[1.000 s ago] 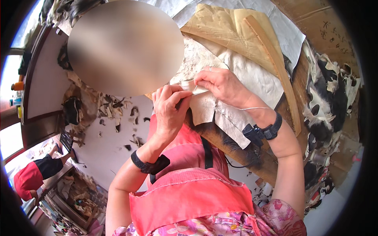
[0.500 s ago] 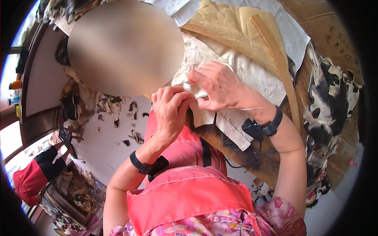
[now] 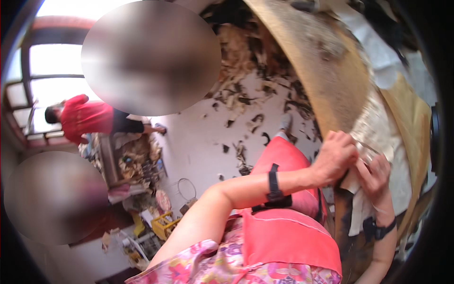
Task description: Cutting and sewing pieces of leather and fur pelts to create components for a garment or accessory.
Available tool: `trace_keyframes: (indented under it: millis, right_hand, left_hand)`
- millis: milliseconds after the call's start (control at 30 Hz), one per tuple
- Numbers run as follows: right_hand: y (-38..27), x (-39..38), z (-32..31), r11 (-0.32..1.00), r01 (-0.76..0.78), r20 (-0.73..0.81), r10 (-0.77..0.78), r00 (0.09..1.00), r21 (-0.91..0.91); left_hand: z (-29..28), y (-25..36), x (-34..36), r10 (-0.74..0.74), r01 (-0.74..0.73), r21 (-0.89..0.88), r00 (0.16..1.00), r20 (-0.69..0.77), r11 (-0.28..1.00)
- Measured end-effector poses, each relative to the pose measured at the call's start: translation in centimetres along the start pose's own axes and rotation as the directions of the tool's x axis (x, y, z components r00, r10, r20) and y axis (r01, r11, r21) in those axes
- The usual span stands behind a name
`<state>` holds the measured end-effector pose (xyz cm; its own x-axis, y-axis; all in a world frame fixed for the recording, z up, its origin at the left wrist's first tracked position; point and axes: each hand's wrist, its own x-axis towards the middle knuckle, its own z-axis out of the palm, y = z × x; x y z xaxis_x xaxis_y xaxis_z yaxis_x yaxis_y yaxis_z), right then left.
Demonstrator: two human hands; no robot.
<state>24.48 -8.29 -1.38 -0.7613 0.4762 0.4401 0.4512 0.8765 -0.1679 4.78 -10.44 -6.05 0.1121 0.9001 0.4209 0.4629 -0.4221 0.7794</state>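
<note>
My left hand (image 3: pixel 333 160) is closed on the edge of a pale white hide piece (image 3: pixel 378 130), which lies over a big tan hide (image 3: pixel 326 71). Just to its right, touching it, my right hand (image 3: pixel 376 179) pinches the same pale edge. A thin pale sliver (image 3: pixel 368 147) pokes out between the two hands; I cannot tell if it is a tool. Both wrists carry black bands (image 3: pixel 273 183). My lap is covered by a red apron (image 3: pixel 283 232) over a flowered garment.
Dark and tan scraps (image 3: pixel 246 99) litter the white floor to the left. A person in a red shirt (image 3: pixel 87 118) bends over at the far left by a window. A yellow crate (image 3: pixel 163 225) and cluttered bits stand low on the left.
The view has swung to the left, so the floor and the person in red now show. My hands stay together on the pale hide edge, now at the right of the picture.
</note>
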Motion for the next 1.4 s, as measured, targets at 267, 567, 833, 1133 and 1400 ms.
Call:
trace_keyframes:
  millis: [267, 567, 833, 1133, 1400]
  right_hand:
    - [-2.0, -0.9, 1.7, 0.999, -0.023, -0.054, 0.024, 0.998, 0.031]
    - [-7.6, -4.9, -1.9, 0.341, -0.528, 0.183, 0.68, 0.71, 0.778]
    - [-10.1, -3.6, -5.3, 0.054, -0.587, 0.189, 0.919, 0.345, 0.808]
    - [-12.1, -0.2, -7.2, 0.058, -0.447, 0.314, 0.633, 0.708, 0.892]
    - [-8.0, 2.7, -2.2, 0.18, -0.414, 0.114, 0.798, 0.592, 0.892]
  left_hand:
    - [-0.1, -0.8, -0.5, 0.072, -0.066, 0.08, 0.994, -0.076, 0.995]
    - [1.6, 0.2, -0.3, 0.029, -0.028, 0.03, 0.998, -0.059, 0.999]
    - [-1.6, -0.6, 0.0, -0.039, 0.04, -0.016, 0.998, 0.044, 0.999]
    - [-2.5, 0.1, 0.7, -0.083, 0.072, 0.059, 0.977, 0.197, 0.996]
    - [-4.5, 0.7, 1.7, -0.048, 0.213, -0.388, 0.918, 0.394, 0.897]
